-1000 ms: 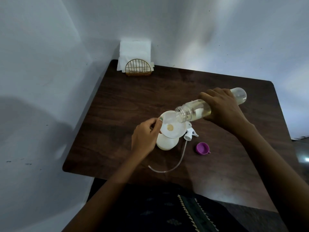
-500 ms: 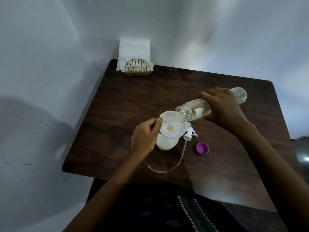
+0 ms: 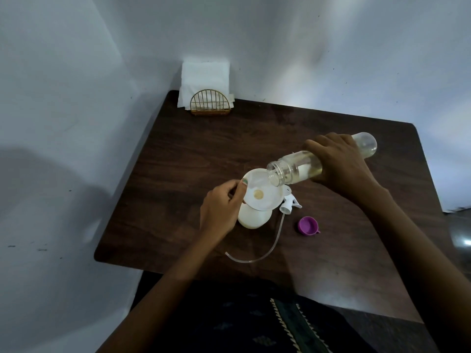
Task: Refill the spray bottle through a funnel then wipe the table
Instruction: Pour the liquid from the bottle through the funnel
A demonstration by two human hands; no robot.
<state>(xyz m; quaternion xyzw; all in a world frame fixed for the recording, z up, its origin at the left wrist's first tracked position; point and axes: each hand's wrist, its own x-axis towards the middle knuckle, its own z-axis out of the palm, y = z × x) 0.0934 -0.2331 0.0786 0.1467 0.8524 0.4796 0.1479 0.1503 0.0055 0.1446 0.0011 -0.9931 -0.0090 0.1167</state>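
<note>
No text, label, brand or number can be read on anything in view.

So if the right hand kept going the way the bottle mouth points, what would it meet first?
Probably the funnel: the right hand aims the clear bottle down-left, its mouth over the funnel's rim. Depth is uncertain.

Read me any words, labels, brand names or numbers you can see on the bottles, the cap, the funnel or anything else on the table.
None can be read.
Clear bottle in the right hand: no legible print; a pale patch inside, too blurred to tell.
White spray bottle under the funnel, held by the left hand: plain.
Purple cap, sprayer head, napkin holder: no text.
</note>
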